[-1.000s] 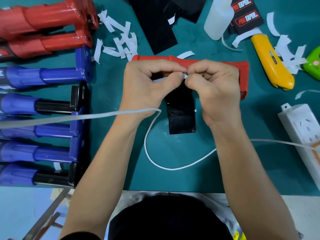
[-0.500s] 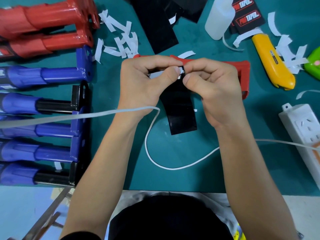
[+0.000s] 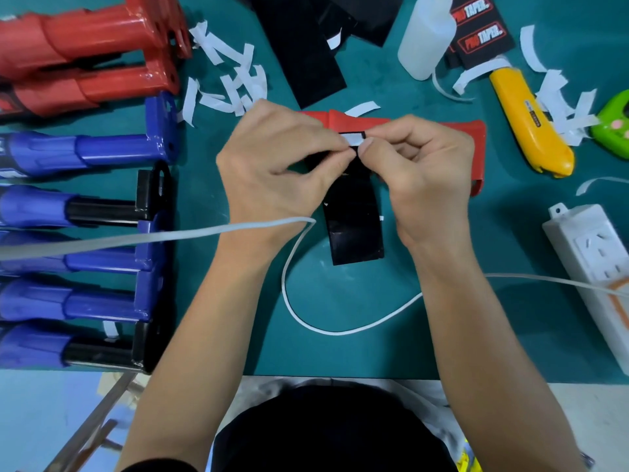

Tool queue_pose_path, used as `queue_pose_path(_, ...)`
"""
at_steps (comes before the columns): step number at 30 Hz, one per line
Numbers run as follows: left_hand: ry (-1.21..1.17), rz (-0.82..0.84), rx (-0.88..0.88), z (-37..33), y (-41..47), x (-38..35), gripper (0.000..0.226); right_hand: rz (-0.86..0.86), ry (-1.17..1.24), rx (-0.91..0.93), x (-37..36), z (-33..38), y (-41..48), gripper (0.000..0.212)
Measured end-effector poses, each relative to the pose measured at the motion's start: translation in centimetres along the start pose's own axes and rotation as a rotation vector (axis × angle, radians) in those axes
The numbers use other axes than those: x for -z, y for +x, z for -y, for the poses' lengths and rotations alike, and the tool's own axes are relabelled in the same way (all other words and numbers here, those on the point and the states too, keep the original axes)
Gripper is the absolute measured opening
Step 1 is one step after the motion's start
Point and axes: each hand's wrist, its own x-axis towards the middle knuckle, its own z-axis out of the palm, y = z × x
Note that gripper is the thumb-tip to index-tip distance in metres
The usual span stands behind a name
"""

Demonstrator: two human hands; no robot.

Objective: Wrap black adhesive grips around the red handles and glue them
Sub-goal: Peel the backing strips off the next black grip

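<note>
A short stretch of white backing strip (image 3: 354,137) now shows between the two sets of fingertips, where a moment ago only a sliver peeked out. The left hand (image 3: 272,172) is curled tight, thumb and forefinger pinching the top edge of the black grip (image 3: 354,226), whose lower end lies on the green mat (image 3: 340,335). The right hand (image 3: 429,178), fingers curled too, pinches the strip's right end. Behind both hands the red handle (image 3: 473,144) lies across the mat, with its right end in plain sight.
</note>
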Motion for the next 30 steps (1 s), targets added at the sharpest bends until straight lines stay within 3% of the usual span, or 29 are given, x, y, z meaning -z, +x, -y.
queue_pose_path(6, 0.025, 0.093, 0.054, -0.2, 0.1, -0.2, 0.002, 0.032, -0.043, 0.027, 0.1, -0.3, 0.1, 0.021)
queue_pose_path(15, 0.038, 0.048, 0.098, -0.7, 0.0, -0.5, 0.008, -0.008, -0.153, 0.105, 0.1, -0.7, -0.2, 0.017)
queue_pose_path(21, 0.033, 0.058, 0.137, -1.0, 0.0, -0.3, 0.009, -0.042, -0.221, 0.159, -0.2, -0.3, -0.5, 0.027)
queue_pose_path(30, 0.044, 0.087, 0.165, -1.4, 0.0, -0.8, 0.011, -0.046, -0.244, 0.167, 0.1, -0.3, -0.5, 0.017)
